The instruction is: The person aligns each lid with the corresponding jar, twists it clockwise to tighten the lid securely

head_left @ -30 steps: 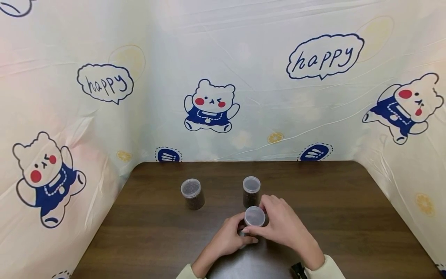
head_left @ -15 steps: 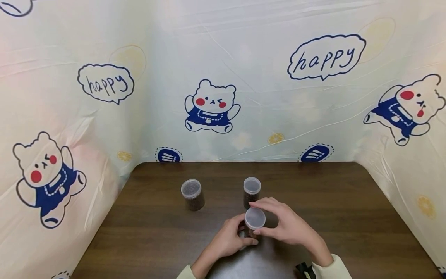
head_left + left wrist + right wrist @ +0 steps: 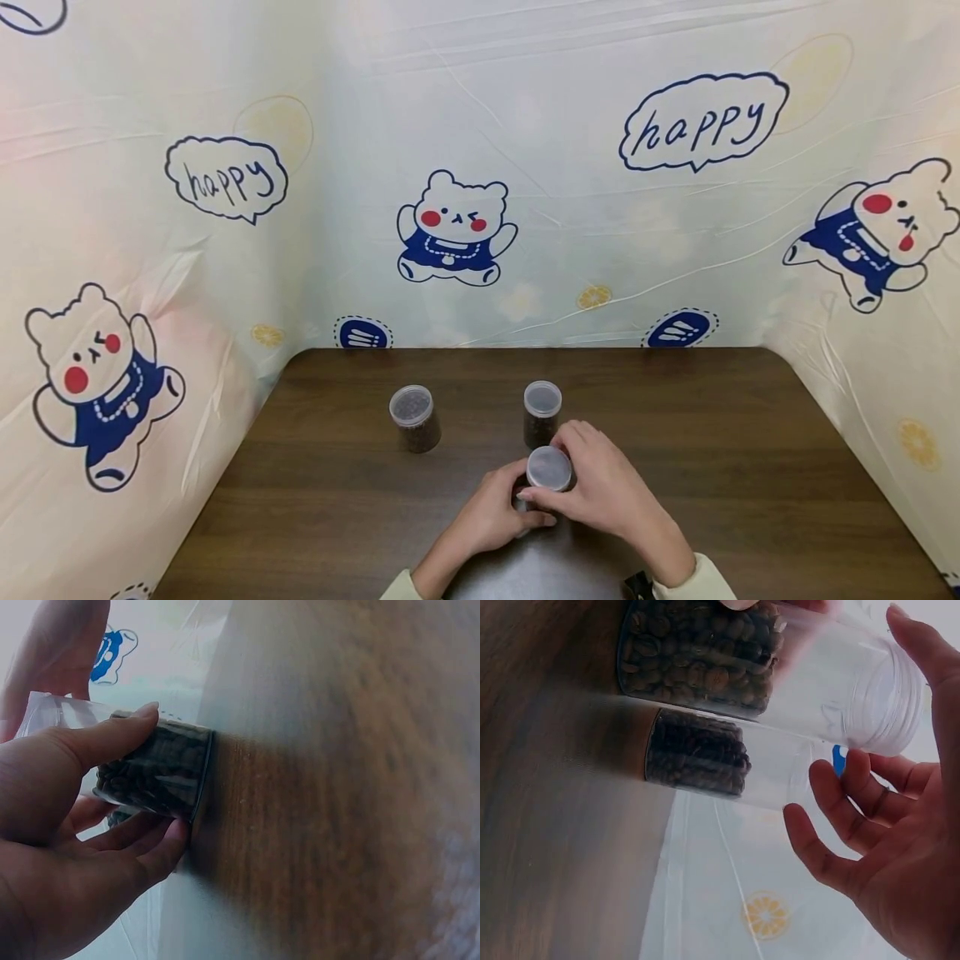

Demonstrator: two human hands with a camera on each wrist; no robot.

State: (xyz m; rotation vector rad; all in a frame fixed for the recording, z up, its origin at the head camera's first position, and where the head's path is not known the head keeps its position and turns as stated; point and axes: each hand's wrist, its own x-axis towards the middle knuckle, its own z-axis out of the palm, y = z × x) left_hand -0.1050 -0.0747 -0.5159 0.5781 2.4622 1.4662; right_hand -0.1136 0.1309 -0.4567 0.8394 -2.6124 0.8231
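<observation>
A clear screw-top jar (image 3: 810, 682) of coffee beans (image 3: 697, 656) stands upright on the table. My left hand (image 3: 491, 508) grips its lower body; in the left wrist view, the thumb (image 3: 124, 739) lies along one side and the fingers support the other. My right hand (image 3: 603, 483) curls round the translucent lid (image 3: 549, 468), thumb in front and fingers behind. How firmly those fingers touch the lid is unclear in the right wrist view. Just behind is a second bean jar (image 3: 542, 417), with a third jar (image 3: 416, 421) farther left, both lidded.
The dark wooden table (image 3: 315, 500) has rounded far corners. A pale cloth backdrop (image 3: 570, 250) with bear prints and "happy" lettering hangs behind and at both sides. Pale sleeves (image 3: 697, 579) cover the forearms.
My right hand opened away from the lid half a second ago, and its fingers now come round the lid again. The left hand and the jars keep their places.
</observation>
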